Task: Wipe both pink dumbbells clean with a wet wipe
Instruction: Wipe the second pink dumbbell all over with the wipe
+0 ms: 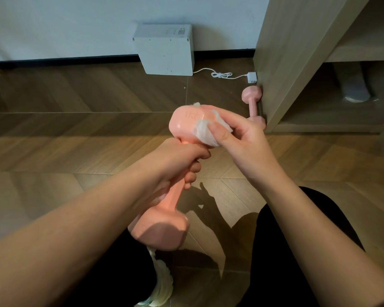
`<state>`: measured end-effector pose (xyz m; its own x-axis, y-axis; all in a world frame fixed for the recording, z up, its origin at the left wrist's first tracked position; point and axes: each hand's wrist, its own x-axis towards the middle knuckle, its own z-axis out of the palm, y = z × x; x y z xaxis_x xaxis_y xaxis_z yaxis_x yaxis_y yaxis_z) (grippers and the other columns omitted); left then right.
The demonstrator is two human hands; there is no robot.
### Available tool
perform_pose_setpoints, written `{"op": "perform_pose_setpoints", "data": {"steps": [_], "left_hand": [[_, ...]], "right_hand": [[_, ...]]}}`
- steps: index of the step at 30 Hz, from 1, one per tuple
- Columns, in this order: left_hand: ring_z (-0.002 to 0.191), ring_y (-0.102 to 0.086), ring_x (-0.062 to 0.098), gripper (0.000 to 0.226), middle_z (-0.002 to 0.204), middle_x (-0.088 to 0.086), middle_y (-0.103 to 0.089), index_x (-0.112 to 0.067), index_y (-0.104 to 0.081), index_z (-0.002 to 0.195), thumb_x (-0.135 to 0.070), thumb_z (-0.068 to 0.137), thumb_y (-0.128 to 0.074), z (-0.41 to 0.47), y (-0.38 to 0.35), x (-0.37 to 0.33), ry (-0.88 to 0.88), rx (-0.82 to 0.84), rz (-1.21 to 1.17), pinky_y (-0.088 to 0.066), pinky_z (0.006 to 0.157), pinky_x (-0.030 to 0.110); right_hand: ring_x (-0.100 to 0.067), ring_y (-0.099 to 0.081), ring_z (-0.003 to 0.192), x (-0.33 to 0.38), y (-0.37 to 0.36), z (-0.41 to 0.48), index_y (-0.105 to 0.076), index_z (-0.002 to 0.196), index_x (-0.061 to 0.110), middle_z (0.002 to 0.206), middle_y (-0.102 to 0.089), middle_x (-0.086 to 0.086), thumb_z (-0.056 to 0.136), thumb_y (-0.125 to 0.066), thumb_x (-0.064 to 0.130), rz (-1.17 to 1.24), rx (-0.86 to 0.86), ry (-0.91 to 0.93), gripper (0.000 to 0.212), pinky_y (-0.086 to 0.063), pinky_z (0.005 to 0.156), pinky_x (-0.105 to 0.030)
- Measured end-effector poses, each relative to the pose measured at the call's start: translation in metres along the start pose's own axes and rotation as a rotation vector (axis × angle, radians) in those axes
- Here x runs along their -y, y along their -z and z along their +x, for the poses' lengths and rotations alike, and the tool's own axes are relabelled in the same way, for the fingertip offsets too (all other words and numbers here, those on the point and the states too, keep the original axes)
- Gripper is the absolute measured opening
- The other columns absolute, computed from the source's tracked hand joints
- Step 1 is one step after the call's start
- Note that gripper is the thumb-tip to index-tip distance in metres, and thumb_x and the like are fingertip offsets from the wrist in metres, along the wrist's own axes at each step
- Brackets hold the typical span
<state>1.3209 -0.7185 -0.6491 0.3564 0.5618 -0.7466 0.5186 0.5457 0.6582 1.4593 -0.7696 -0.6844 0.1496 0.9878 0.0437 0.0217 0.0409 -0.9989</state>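
Left hand [180, 159]: fingers wrapped round the handle of pink dumbbell 1 [162, 227], which is held off the floor and tilted. 1 head sits low near the lap, the other up and away.

Right hand [244, 145]: thumb and fingers bunch a white wet wipe [203, 130] and press it against the right side of the far head. There is raised lettering on that head, unreadable.

Pink dumbbell 2 [253, 105] lies on the wooden floor [75, 129], apart from both hands, touching the base of a wooden shelf unit [286, 52].

A white box [164, 49] stands against the wall. A white cable [222, 74] runs from it to an adapter [252, 77] near pink dumbbell 2.

Dark trousers [297, 229] show below the forearms. A pale bundle [162, 282] lies between the knees; cannot tell what it is.
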Motion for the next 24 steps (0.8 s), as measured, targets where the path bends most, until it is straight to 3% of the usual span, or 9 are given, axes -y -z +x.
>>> {"op": "perform_pose_setpoints", "data": {"steps": [5,8,10,12,14,15,19,21,24], "left_hand": [[0.038,-0.041,0.010,0.005,0.048,0.000,-0.047,-0.011,-0.059,0.092,-0.015,0.092,-0.060,-0.001,-0.003,0.003,0.001,0.007,0.004,-0.040,0.042,0.024],[0.039,-0.042,0.011,0.003,0.049,0.001,-0.047,-0.013,-0.060,0.094,-0.015,0.092,-0.060,-0.002,-0.001,0.000,0.008,0.018,-0.024,-0.040,0.043,0.024],[0.039,-0.041,0.011,0.003,0.049,0.001,-0.047,-0.012,-0.061,0.092,-0.015,0.092,-0.060,-0.003,-0.001,-0.001,0.000,0.025,0.000,-0.041,0.043,0.024],[0.039,-0.041,0.011,0.007,0.050,0.001,-0.047,-0.008,-0.060,0.094,-0.015,0.092,-0.060,-0.004,-0.003,-0.001,-0.009,0.034,0.026,-0.040,0.043,0.024],[0.040,-0.040,0.011,0.007,0.049,0.001,-0.047,-0.009,-0.059,0.094,-0.015,0.091,-0.061,-0.005,-0.006,-0.001,-0.007,0.052,-0.001,-0.039,0.043,0.025],[0.039,-0.040,0.011,0.006,0.049,0.000,-0.046,-0.010,-0.058,0.092,-0.015,0.091,-0.061,-0.005,-0.006,-0.001,-0.004,0.060,-0.026,-0.039,0.043,0.024],[0.038,-0.040,0.010,0.004,0.049,0.000,-0.045,-0.012,-0.058,0.091,-0.016,0.090,-0.060,-0.005,-0.005,-0.006,0.001,0.075,-0.058,-0.040,0.041,0.022],[0.038,-0.040,0.010,0.005,0.049,0.000,-0.045,-0.012,-0.059,0.094,-0.015,0.090,-0.060,-0.006,-0.004,-0.006,0.003,0.084,-0.054,-0.040,0.041,0.022],[0.038,-0.042,0.010,0.004,0.049,0.000,-0.046,-0.011,-0.060,0.091,-0.015,0.090,-0.060,-0.008,-0.005,-0.004,0.010,0.114,-0.050,-0.041,0.042,0.023]], "right_hand": [[-0.006,-0.064,0.100,0.003,-0.005,0.000,-0.069,0.114,0.016,0.102,-0.070,0.005,0.097,-0.056,0.028,-0.014,-0.130,-0.014,0.025,-0.050,0.076,-0.015],[-0.008,-0.063,0.105,0.007,-0.003,-0.001,-0.066,0.119,0.020,0.109,-0.069,0.003,0.097,-0.056,0.026,-0.006,-0.060,-0.030,0.025,-0.050,0.076,-0.016],[-0.005,-0.064,0.099,0.010,-0.005,-0.004,-0.068,0.115,0.018,0.102,-0.069,0.008,0.096,-0.058,0.026,-0.024,-0.096,-0.012,0.023,-0.049,0.073,-0.014],[-0.001,-0.059,0.074,0.012,-0.008,-0.004,-0.073,0.087,0.022,0.073,-0.063,0.017,0.096,-0.058,0.028,-0.036,-0.199,0.022,0.019,-0.042,0.064,-0.012],[0.000,-0.049,0.060,0.012,-0.009,-0.002,-0.060,0.062,0.028,0.056,-0.052,0.017,0.099,-0.054,0.029,-0.060,-0.254,0.017,0.037,-0.037,0.058,-0.014],[0.001,-0.050,0.061,0.012,-0.007,-0.001,-0.059,0.063,0.028,0.056,-0.052,0.018,0.100,-0.052,0.028,-0.061,-0.248,0.022,0.037,-0.038,0.060,-0.012],[0.008,-0.061,0.094,0.016,-0.002,-0.004,-0.070,0.107,0.014,0.089,-0.068,0.018,0.102,-0.044,0.024,-0.014,-0.129,-0.003,0.028,-0.041,0.078,-0.002],[0.012,-0.060,0.097,0.019,0.002,-0.005,-0.069,0.107,0.019,0.093,-0.070,0.020,0.102,-0.043,0.026,0.049,-0.064,-0.049,0.028,-0.040,0.080,0.000],[-0.004,-0.063,0.107,0.019,0.009,-0.006,-0.066,0.122,0.017,0.109,-0.071,0.006,0.097,-0.053,0.030,0.004,0.003,-0.058,0.031,-0.048,0.088,-0.016]]}}
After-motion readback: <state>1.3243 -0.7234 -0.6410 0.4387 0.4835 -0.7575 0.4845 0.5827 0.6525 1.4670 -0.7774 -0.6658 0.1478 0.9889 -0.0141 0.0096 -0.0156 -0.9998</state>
